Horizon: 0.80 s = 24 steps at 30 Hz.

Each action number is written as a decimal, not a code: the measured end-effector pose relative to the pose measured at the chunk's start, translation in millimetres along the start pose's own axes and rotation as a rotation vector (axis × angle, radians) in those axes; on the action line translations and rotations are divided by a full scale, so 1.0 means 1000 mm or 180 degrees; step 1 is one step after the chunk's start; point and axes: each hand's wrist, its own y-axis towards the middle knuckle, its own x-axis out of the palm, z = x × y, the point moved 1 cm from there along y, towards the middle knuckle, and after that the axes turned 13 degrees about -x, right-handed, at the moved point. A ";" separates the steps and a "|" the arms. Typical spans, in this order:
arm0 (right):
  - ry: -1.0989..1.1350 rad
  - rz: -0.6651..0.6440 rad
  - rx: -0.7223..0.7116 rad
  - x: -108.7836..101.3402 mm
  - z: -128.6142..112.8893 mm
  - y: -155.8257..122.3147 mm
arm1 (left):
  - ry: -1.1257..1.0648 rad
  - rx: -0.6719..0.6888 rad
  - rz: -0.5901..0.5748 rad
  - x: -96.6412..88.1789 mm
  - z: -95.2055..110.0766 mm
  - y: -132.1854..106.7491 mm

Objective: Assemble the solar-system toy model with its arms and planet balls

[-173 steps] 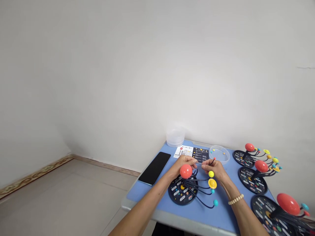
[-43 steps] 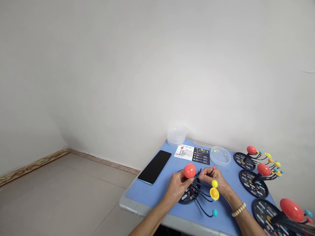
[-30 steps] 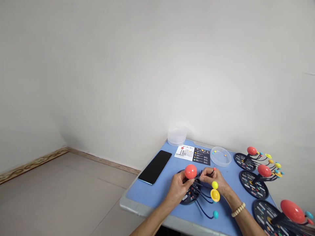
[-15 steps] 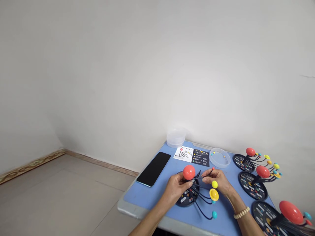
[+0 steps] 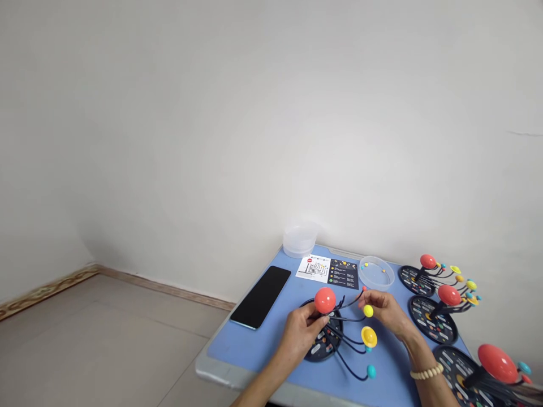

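My left hand [image 5: 300, 333] is closed on the solar system model [image 5: 319, 351], gripping it just under its large red ball [image 5: 324, 300]. The dark round base rests on the blue table, and its post is hidden by my fingers. Curved black arms reach right, tipped with a yellow ball [image 5: 368, 311], a ringed yellow ball [image 5: 369, 337], a teal ball [image 5: 371, 371] and a small red bead [image 5: 363, 288]. My right hand [image 5: 387, 314] is beside the red bead and the yellow ball, fingers loosely bent and apart, with nothing visible in them.
Three similar models [image 5: 432, 319] line the table's right side. At the back are a stacked clear container [image 5: 299, 242], a printed instruction sheet [image 5: 326, 271] and a shallow clear dish [image 5: 376, 274] with several small beads. A black phone [image 5: 261, 297] lies left on the blue table [image 5: 237, 342].
My right hand has let go of the thin black arm with the red bead and drawn slightly right. That arm now curves upward freely. My left hand keeps its hold.
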 end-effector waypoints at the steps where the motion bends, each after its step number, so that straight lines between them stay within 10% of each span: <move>1: -0.0004 0.0024 -0.0020 -0.002 -0.002 -0.002 | 0.0002 -0.0001 0.0043 0.001 0.000 -0.001; 24: 0.0223 0.0124 0.0044 0.006 -0.011 -0.004 | -0.0276 -0.0267 -0.0051 0.007 0.011 0.002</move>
